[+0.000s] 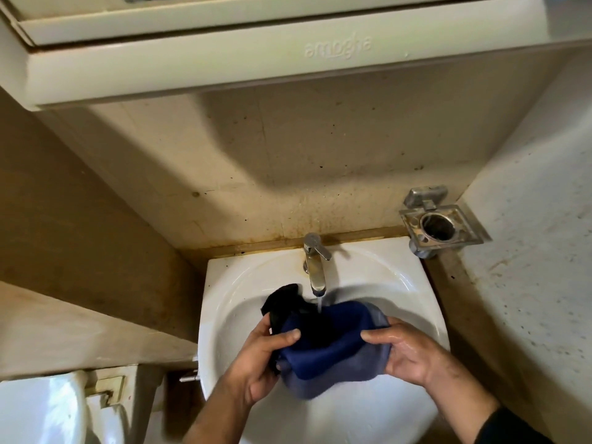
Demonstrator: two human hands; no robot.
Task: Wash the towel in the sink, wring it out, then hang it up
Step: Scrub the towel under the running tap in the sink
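Observation:
A dark blue towel (333, 344) is bunched over the white sink (384, 283), and its wet part looks almost black. My left hand (259, 363) grips its left side with the thumb on top. My right hand (407, 350) grips its right side and looks wet. A thin stream of water falls from the chrome tap (315, 267) onto the middle of the towel, between my hands. The towel hides the sink's drain.
A metal holder with a round hole (439, 229) is fixed to the wall at the sink's back right. A cream cabinet (256, 59) overhangs the sink. A white toilet cistern (41, 408) stands at the lower left. Stained walls close in on both sides.

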